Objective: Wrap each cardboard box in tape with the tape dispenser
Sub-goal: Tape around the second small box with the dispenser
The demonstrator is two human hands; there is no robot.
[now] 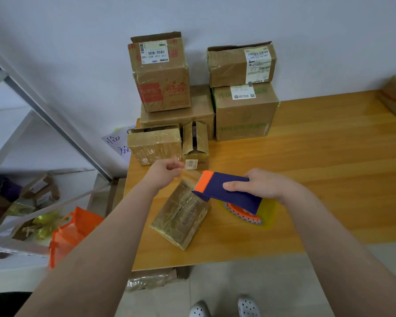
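Clear tape [189, 177] stretches as a short strip between our two hands, above the far end of the cardboard box [181, 216] that we are wrapping. This box lies on the wooden table [318, 168], near the middle of its front part, and neither hand holds it. Our left hand [167, 171], at 11 o'clock from the box, is curled and pinches the loose end of the tape. Our right hand [264, 184], at 2 o'clock from the box, is wrapped round the body of the purple and orange tape dispenser [224, 191] and grips it.

We think some things can go wrong here. The strip hangs free in the air, so if it becomes slack it may fold and stick to itself, or to our skin. The box seems light and nothing presses it down. When the tape touches it and we pull, it may turn or slide toward the table edge at 6 o'clock. The orange cutting edge of the dispenser points toward our left hand, so a quick pull may scratch that hand.
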